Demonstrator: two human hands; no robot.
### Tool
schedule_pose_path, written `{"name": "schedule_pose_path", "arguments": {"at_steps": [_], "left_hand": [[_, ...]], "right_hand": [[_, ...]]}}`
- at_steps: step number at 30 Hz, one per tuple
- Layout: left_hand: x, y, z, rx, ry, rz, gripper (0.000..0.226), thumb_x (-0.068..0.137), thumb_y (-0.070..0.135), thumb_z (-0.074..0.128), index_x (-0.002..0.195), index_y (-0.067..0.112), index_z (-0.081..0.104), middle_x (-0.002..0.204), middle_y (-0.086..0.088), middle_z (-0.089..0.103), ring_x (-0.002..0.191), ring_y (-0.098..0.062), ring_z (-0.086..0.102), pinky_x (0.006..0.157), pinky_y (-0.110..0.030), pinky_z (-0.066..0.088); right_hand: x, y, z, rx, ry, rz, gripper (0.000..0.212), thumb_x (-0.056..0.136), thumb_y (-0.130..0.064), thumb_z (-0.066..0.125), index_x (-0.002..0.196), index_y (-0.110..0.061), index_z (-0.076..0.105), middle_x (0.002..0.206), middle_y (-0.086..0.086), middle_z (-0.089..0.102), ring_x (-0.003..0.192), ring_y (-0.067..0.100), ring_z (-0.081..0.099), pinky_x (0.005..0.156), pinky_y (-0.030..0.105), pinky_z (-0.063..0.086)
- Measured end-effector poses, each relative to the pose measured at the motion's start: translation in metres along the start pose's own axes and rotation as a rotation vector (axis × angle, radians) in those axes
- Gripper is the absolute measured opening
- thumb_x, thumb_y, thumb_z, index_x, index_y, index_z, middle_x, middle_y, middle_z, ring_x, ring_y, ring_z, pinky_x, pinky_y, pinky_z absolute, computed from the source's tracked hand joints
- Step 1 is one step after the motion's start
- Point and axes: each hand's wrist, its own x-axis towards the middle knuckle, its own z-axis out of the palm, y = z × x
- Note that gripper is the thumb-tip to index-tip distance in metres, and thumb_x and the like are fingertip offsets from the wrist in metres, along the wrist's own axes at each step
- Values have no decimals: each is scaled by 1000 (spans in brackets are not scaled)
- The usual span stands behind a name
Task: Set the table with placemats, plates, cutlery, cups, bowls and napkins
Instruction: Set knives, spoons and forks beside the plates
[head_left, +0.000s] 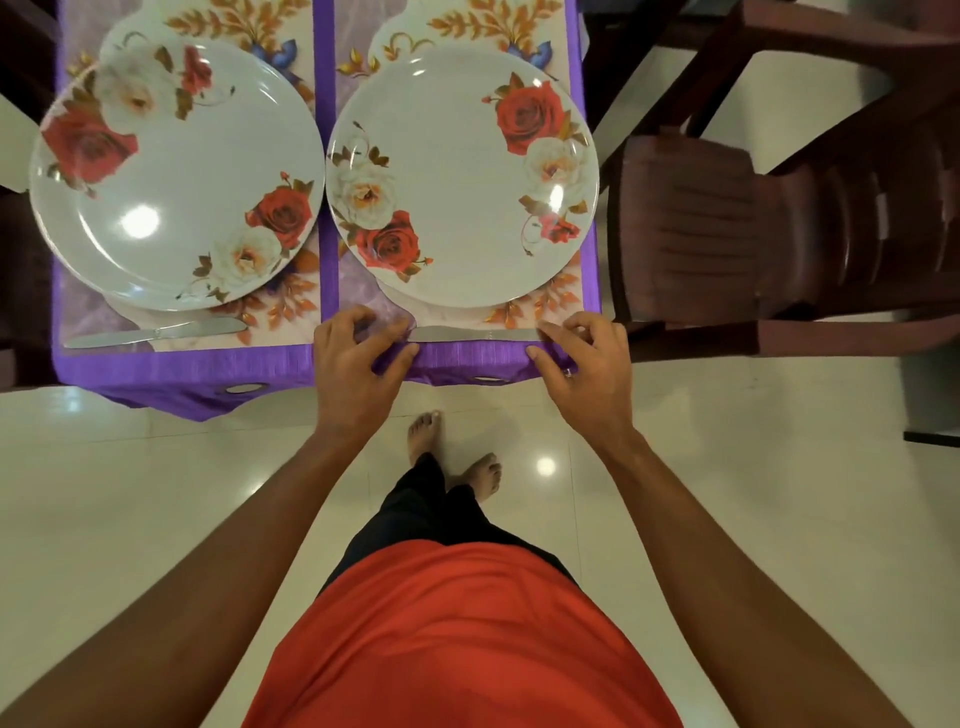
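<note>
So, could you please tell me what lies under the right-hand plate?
A floral placemat lies under the rose-patterned plate, showing only around its rim; the plate covers the placemat's middle. A purple tablecloth lies beneath the placemat.

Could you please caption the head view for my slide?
Left hand and right hand pinch the ends of a knife on the placemat beside the right floral plate.

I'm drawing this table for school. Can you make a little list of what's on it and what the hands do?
Plates: left plate, right plate, each on a placemat
Knives: left knife lying free; right knife in front of right plate
Hands: left hand and right hand pinch right knife's ends
Not seen: cups, bowls, napkins
</note>
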Motion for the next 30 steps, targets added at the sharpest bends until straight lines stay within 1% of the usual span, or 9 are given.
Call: {"name": "schedule_pose_path", "arguments": {"at_steps": [2,5,11,17,20,22,25,30], "left_hand": [[3,-2,2,31,-8,17,29,90,34,73,115,19,76,121,-13,57,112,-34,50,91,-38,43],[7,-3,5,49,-3,28,29,92,39,70,112,20,77,120,-12,59,111,-34,50,90,-41,44],[10,-2,7,40,20,-1,31,91,46,68,109,23,79,118,-9,60,108,-32,52,85,-43,48],[13,1,6,24,20,-32,32,90,47,68,109,23,79,116,-8,60,107,-30,53,83,-43,49],[12,0,6,28,1,-41,33,91,47,67,110,23,78,118,-7,59,110,-29,51,84,-44,49],[13,0,6,35,-4,-43,34,91,48,66,110,24,78,118,-7,59,110,-29,51,83,-44,49],[15,4,7,44,4,-62,33,90,49,67,109,25,78,116,-7,59,109,-30,52,80,-44,48],[15,5,7,18,1,-87,29,89,45,70,108,23,78,117,-8,59,110,-29,51,84,-45,47]], "right_hand": [[4,1,-3,17,-23,46,36,89,-34,75,116,-11,74,113,10,63,104,23,54,85,28,48],[10,-2,-4,50,-48,108,34,88,-32,76,115,-11,74,114,10,63,106,24,55,88,28,46],[14,-8,-2,131,-12,231,34,88,-29,78,114,-8,74,115,11,63,109,24,57,90,30,46],[15,-9,0,188,-12,297,37,87,-30,78,117,-9,74,117,10,62,109,13,52,91,27,47],[16,-8,0,203,-10,322,37,86,-30,79,116,-9,74,115,8,60,108,16,56,90,27,50],[16,-8,-1,220,-6,344,37,86,-29,79,116,-8,73,115,8,59,107,16,57,88,23,51],[16,-8,-2,236,1,370,37,85,-29,80,116,-8,73,115,7,58,107,12,56,85,13,48],[19,-9,-4,236,2,395,36,86,-28,80,115,-8,74,112,3,58,104,8,55,82,9,47]]}}
